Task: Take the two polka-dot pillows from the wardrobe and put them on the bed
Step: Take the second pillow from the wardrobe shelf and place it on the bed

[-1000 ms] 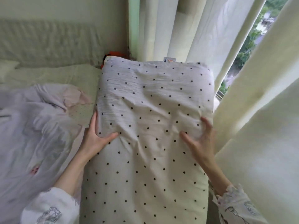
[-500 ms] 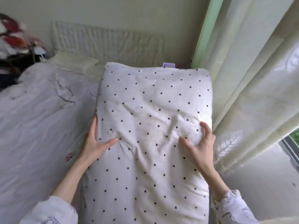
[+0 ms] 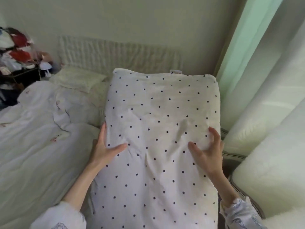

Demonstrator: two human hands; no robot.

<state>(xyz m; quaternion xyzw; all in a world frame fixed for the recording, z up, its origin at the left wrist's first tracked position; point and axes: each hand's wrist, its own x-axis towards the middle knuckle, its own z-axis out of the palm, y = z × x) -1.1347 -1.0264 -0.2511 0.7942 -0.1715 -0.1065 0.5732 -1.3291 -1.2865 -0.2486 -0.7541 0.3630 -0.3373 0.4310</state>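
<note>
A white polka-dot pillow (image 3: 158, 129) fills the middle of the view, held lengthwise in front of me over the right side of the bed (image 3: 41, 146). My left hand (image 3: 105, 147) grips its left edge, thumb on top. My right hand (image 3: 208, 152) grips the right edge, fingers spread over the fabric. A small label sticks up at the pillow's far end. Only one polka-dot pillow shows; the wardrobe is out of view.
A rumpled white duvet (image 3: 33, 123) covers the bed, with a small cream pillow (image 3: 79, 80) near the quilted headboard (image 3: 115, 53). Pale curtains (image 3: 264, 96) hang close on the right. A cluttered dark stand (image 3: 18, 55) sits at the far left.
The view swung left from the window and curtains toward the bed and headboard. The pillow travelled with both hands, whose grip stayed the same.
</note>
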